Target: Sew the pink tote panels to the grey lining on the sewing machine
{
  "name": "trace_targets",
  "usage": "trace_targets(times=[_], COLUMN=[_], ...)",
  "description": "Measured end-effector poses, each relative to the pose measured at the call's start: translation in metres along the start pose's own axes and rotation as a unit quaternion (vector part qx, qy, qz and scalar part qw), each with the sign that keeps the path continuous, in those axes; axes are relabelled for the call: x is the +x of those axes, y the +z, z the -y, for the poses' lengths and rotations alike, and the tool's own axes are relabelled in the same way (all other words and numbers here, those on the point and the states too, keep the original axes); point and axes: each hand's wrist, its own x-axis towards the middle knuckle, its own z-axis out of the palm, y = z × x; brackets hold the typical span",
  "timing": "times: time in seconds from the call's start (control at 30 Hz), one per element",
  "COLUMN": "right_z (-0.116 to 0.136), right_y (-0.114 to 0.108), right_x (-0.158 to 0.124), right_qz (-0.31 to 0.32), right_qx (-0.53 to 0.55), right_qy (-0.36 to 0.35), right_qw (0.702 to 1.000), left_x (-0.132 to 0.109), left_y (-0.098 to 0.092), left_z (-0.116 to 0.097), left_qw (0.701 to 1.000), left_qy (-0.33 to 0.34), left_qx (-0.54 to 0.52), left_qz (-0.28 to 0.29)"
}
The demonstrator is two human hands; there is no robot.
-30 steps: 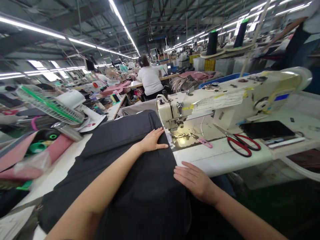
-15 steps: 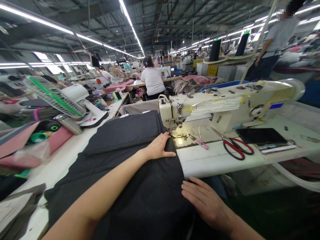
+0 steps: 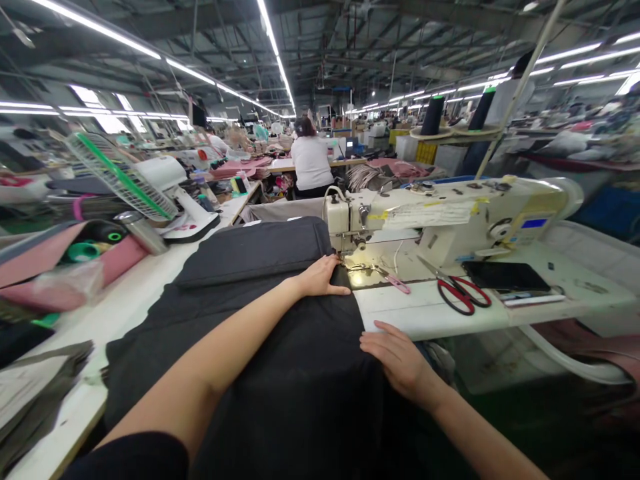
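Note:
A large sheet of black fabric covers the left part of the sewing table and hangs over its front edge. My left hand lies on it just in front of the presser foot, fingers stretched toward the needle and thumb out to the right. The white sewing machine stands behind, its lamp lighting the needle plate. At the table's front edge my right hand rests on the fabric's right border, fingers extended and apart. Whether its thumb is under the cloth cannot be seen.
Right of the needle lie a pink-handled tool, red-and-black scissors and a black phone. A white-and-green fan and a metal flask stand at the left. A person in white sits ahead.
The camera view has shifted slightly. My right hand sits a little higher, nearer the table edge. My left hand stays on the fabric by the needle.

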Motion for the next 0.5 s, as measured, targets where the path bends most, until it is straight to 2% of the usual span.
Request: trace_targets(times=[0.27, 0.5], right_z=[0.0062, 0.0056], right_y=[-0.0018, 0.0007], right_x=[-0.0061, -0.0050], right_qz=[0.033, 0.025], right_qx=[-0.015, -0.035], right_qy=[0.011, 0.009], right_qw=[0.999, 0.999], left_x=[-0.0015, 0.0022], left_y=[0.0001, -0.0001], left_z=[-0.0018, 0.0015], left_qw=[1.000, 0.999], left_qy=[-0.002, -0.019], left_qx=[0.006, 0.038], left_qz=[-0.017, -0.005])
